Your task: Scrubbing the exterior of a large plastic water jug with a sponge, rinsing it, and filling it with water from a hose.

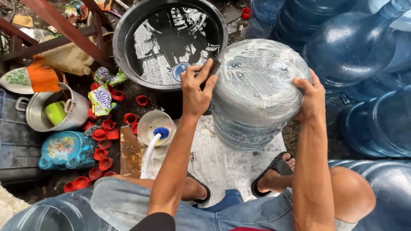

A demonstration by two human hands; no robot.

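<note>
The fingers of the left hand (195, 92) are clamped on a dark scouring pad (212, 68), thumb under one edge and fingertips over the other, pressing it against the rim where the soapy base meets the side wall of a large blue water jug (257, 92). The right hand (311, 97) has its fingers spread apart and laid flat on the opposite side of the jug's base, bracing rather than gripping anything small.

The jug stands upside-down or tipped toward the person, its lathered base facing up, resting on a pale wet slab (216, 162) between the person's sandalled feet (274, 173). Just behind it sits a black basin of water (169, 40); a small cream bowl (155, 124) with a blue-tipped white brush (155, 141) lies near the left forearm. Red bottle caps (105, 132) are scattered on the ground to the left, beside a metal pot (53, 111). More blue jugs (355, 47) crowd the right side.

To scrub well, it seems best to keep the pad flat and firmly pressed, working round the rim in overlapping strokes, while the bracing hand counters the push so the slippery jug does not roll or slide off the slab.
</note>
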